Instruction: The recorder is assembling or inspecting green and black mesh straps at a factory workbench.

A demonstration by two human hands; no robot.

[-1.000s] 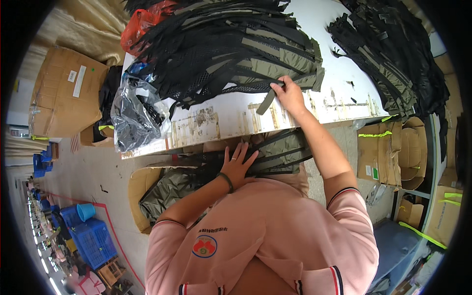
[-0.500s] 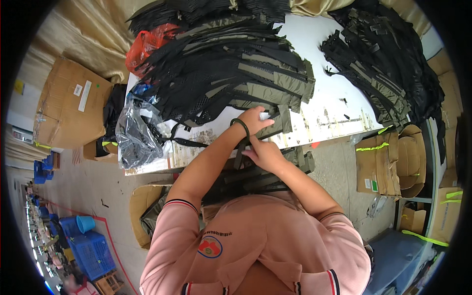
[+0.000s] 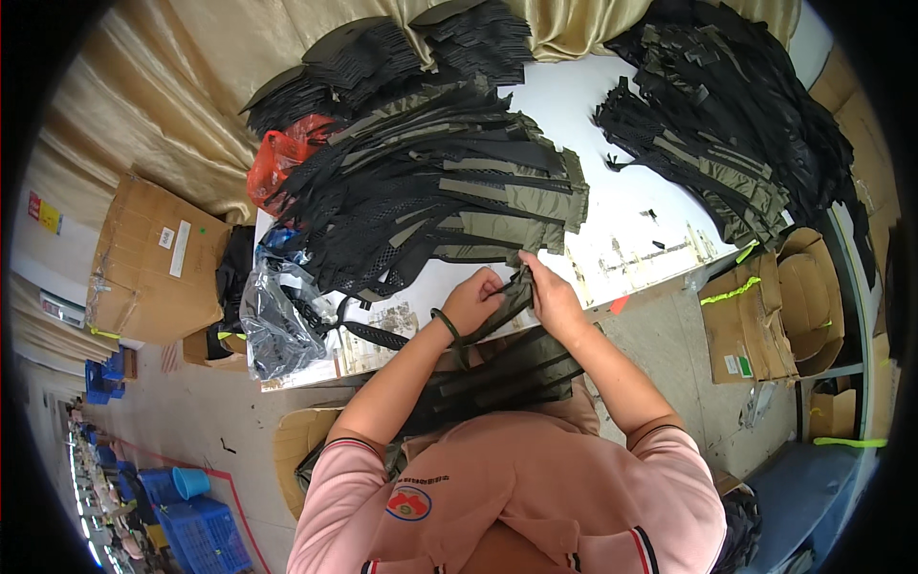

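At the near edge of the table, a strip of olive and black fabric (image 3: pixel 517 297) is gathered up between my hands. My left hand (image 3: pixel 472 304), with a dark green bangle at its wrist, is closed on the strip's left side, fingers curled. Closed on the right side is my right hand (image 3: pixel 557 298), its thumb and fingers pinching the upper end. Just beyond lies a fanned pile of similar black mesh and olive fabric pieces (image 3: pixel 516 197). More fabric pieces (image 3: pixel 497 378) hang below the table edge, in front of my body.
The white table (image 3: pixel 612 239) has stained patches along its front. On its left lie a red plastic bag (image 3: pixel 277 167) and a clear bag (image 3: pixel 277 325). Another black and olive fabric pile (image 3: pixel 717 163) is at the right. Cardboard boxes (image 3: pixel 158 263) flank both sides.
My right hand has moved up and right, from below my left hand to the strip's upper end. The strip, flatter before, is now bunched between both hands. The whole view has shifted.
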